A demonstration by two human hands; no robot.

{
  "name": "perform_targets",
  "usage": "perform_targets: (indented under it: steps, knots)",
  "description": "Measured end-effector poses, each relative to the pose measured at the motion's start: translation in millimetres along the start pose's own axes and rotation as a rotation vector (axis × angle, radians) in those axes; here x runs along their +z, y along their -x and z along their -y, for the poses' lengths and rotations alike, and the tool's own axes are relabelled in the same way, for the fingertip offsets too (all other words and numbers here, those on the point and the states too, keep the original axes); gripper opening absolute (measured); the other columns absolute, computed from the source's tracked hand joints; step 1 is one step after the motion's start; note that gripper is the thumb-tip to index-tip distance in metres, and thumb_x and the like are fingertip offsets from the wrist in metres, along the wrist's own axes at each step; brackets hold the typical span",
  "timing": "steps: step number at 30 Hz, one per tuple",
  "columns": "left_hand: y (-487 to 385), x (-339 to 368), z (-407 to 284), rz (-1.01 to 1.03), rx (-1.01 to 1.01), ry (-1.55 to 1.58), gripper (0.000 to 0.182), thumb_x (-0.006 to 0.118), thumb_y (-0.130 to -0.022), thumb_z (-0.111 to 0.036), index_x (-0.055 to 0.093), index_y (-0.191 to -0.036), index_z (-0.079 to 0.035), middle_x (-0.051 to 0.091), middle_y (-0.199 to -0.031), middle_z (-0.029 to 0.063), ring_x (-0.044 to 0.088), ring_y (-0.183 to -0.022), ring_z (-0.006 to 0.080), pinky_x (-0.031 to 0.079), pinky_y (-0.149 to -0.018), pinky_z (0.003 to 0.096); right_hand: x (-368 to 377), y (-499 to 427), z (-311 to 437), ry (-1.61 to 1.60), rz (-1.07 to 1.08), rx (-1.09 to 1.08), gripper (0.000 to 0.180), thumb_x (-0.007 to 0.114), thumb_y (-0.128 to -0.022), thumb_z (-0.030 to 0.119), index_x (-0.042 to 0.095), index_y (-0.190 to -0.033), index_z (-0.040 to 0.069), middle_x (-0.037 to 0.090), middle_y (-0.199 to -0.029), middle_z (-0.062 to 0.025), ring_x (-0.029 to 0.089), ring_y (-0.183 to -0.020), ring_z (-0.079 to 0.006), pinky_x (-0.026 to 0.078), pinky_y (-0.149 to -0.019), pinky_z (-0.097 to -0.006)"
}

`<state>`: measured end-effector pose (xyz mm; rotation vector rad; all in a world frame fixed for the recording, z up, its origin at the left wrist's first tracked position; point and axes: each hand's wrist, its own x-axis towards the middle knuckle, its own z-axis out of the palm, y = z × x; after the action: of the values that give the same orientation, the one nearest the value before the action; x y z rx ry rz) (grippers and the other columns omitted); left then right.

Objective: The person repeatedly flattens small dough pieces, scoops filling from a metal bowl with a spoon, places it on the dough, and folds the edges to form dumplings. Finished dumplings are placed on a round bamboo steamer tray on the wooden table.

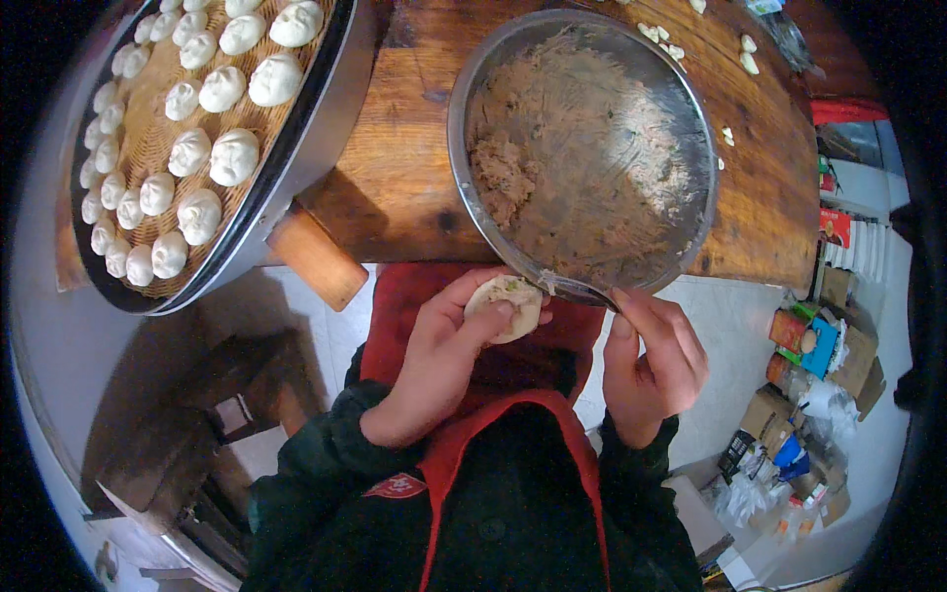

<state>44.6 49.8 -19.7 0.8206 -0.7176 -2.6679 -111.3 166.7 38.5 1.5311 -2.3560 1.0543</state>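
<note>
Near the front edge of the wooden table, my left hand (444, 348) holds a round dough wrapper (518, 314) with some filling on it, the thumb pressing its middle. My right hand (655, 362) pinches the end of a metal spoon or spatula (581, 290), whose other end is beside the wrapper at the bowl's rim. Just beyond both hands is a large steel bowl (460, 166) with minced filling (503, 174) spread over its inside and heaped at the left. At the upper left, many pleated buns (234, 157) sit on a woven steamer mat (148, 103).
The steamer's metal wall (325, 111) rises at the left of the wooden table (399, 163). A wooden block (318, 255) juts past the table's front edge. Small dough pieces (749, 55) lie beyond and right of the bowl. Cardboard boxes (769, 422) and plastic bags are piled at the right.
</note>
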Motion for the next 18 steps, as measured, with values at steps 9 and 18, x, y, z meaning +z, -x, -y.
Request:
perform_targets:
  steps: [9, 18]
  knots:
    - [-1, -2, 0, -0.069, -0.036, 0.063, 0.029, 0.051, -0.105, -0.011, 0.056, -0.13, 0.004, 0.067, -0.123, 0.0146, 0.067, -0.113, 0.0241, 0.053, -0.1, 0.0339, 8, -9, -15, 0.078, 0.075, -0.058, 0.025, 0.076, -0.075, -0.006, 0.077, -0.098, 0.004, 0.074, -0.093, -0.0123, 0.072, -0.082, -0.0265, 0.059, -0.072, -0.0361]
    - [16, 12, -1, -0.138, 0.13, -0.084, 0.028, 0.049, -0.099, -0.003, 0.056, -0.127, 0.001, 0.068, -0.12, 0.0185, 0.069, -0.108, 0.0293, 0.055, -0.099, 0.0411, -8, 5, 26, -0.087, 0.188, -0.084, 0.026, 0.074, -0.073, -0.004, 0.074, -0.098, 0.004, 0.074, -0.089, -0.011, 0.072, -0.075, -0.0254, 0.059, -0.065, -0.0341]
